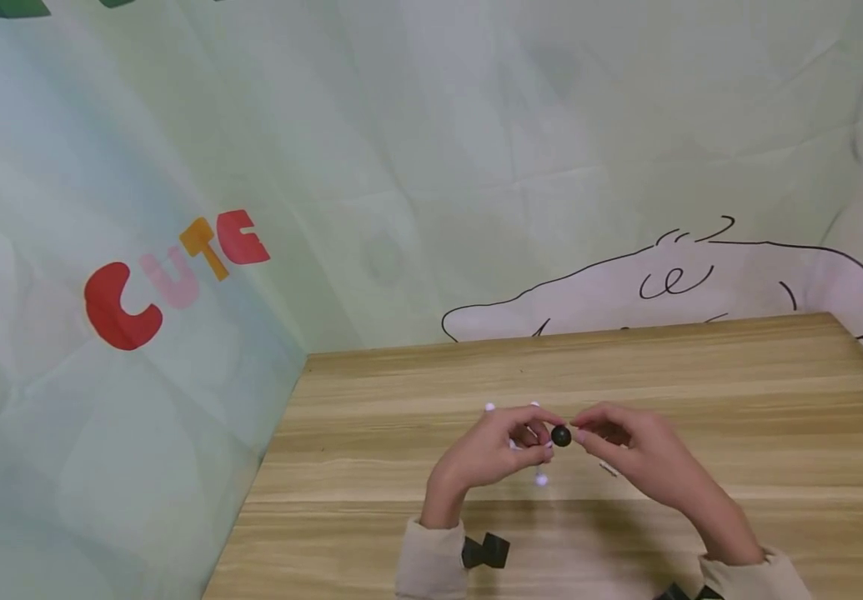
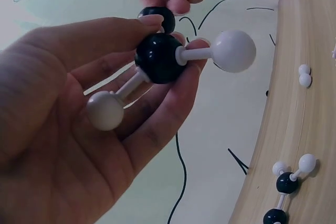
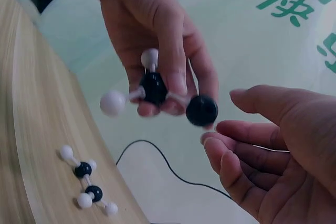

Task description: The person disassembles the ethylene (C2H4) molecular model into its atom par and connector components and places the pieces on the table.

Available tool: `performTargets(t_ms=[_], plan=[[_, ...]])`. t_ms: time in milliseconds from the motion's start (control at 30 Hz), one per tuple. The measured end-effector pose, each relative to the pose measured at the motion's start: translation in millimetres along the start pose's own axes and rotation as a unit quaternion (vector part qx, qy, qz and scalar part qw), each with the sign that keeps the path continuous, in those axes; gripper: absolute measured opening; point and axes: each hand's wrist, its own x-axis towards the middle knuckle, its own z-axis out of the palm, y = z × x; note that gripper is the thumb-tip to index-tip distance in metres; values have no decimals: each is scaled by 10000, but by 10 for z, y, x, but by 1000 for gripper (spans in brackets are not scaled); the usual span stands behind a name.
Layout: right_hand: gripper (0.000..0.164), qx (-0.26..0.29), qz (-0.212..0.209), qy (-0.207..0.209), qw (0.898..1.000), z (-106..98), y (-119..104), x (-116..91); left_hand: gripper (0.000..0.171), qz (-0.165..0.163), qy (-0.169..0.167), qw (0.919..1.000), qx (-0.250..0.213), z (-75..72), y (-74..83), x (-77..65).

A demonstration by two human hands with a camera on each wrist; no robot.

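My left hand (image 1: 479,450) pinches a ball-and-stick molecular model (image 2: 159,60) between thumb and fingers, above the table. This model has two black balls linked by a white rod. From the black ball nearer the palm, two white rods carry white balls (image 2: 234,51). Its other black ball (image 3: 202,110) points toward my right hand (image 1: 649,454). Fingers loosely bent, that hand stands just beside the ball with nothing between thumb and fingers. In the head view the left fingers hide most of the held model.
Another black-and-white model (image 3: 88,181) lies on the wooden table (image 1: 371,467). A pair of small white balls (image 2: 305,76) and a short thin rod (image 1: 608,470) lie there too. A printed cloth (image 1: 401,167) hangs behind the table and at its left.
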Motion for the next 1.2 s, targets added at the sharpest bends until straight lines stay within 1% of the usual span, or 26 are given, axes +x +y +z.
performTargets(t_ms=[100,233,333,500,700,867,967,1033,1200], plan=[[18,213,-100,-153,9996,26,-25,7,30,-71,71,9999,-81,11,11,3],[19,214,-110,-188,9995,57,-5,18,31,-197,108,9997,-130,21,28,5],[20,145,-148,-231,9995,77,16,27,25,-160,85,9998,-101,28,31,13],[18,48,-295,-268,9992,98,33,32,9,-42,-17,10000,48,37,21,29],[14,-28,-424,-228,9988,126,26,25,6,-125,-186,9997,54,42,21,20],[11,-51,-679,-168,9975,135,25,13,4,-49,-360,9993,102,38,40,27],[12,13,-847,-163,9963,139,34,6,5,-56,-485,9988,6,32,41,26],[13,55,-953,-154,9953,143,44,1,6,-122,-546,9984,-72,26,44,25],[14,171,-1186,-91,9928,154,69,-15,7,-289,-733,9958,-462,19,53,24]])
